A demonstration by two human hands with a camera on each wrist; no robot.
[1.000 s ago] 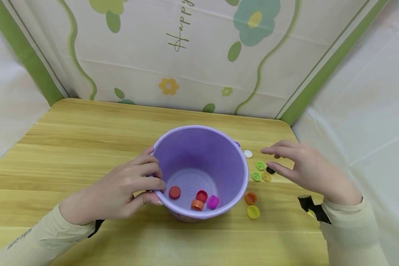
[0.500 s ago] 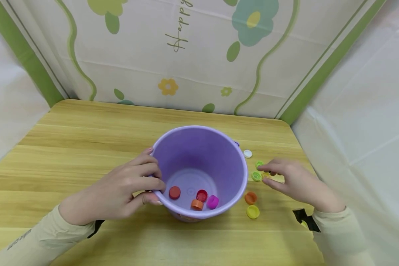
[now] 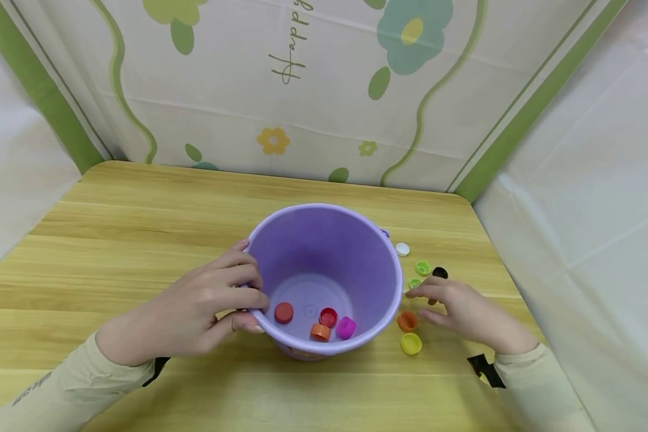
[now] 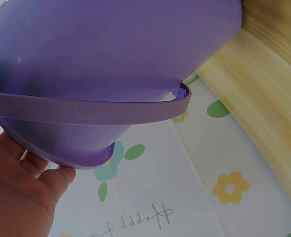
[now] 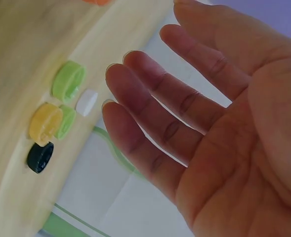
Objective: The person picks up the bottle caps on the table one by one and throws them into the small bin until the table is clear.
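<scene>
A purple bucket (image 3: 356, 240) stands on the wooden table, its rim gripped on the near left side by my left hand (image 3: 200, 306). In the left wrist view that hand (image 4: 26, 182) curls its fingers over the rim, below the bucket's handle (image 4: 86, 109). At the bucket's bottom lie two red caps, an orange cap (image 3: 320, 332) and a magenta cap (image 3: 345, 327). My right hand (image 3: 464, 312) hovers right of the bucket with fingers spread and nothing between them. Its fingertips are close to a green cap (image 3: 414, 284) and an orange cap (image 3: 407, 321).
Beside the bucket on the right lie a yellow cap (image 3: 411, 344), a black cap (image 3: 440, 273), a white cap (image 3: 402, 249) and another green cap (image 3: 423, 268). A translucent yellow cap (image 5: 45, 122) shows in the right wrist view. A flowered cloth (image 3: 221, 108) hangs behind the table (image 3: 113, 240).
My right hand has come down and toward me, from over the black and green caps to near the orange one. The left hand and bucket have stayed put.
</scene>
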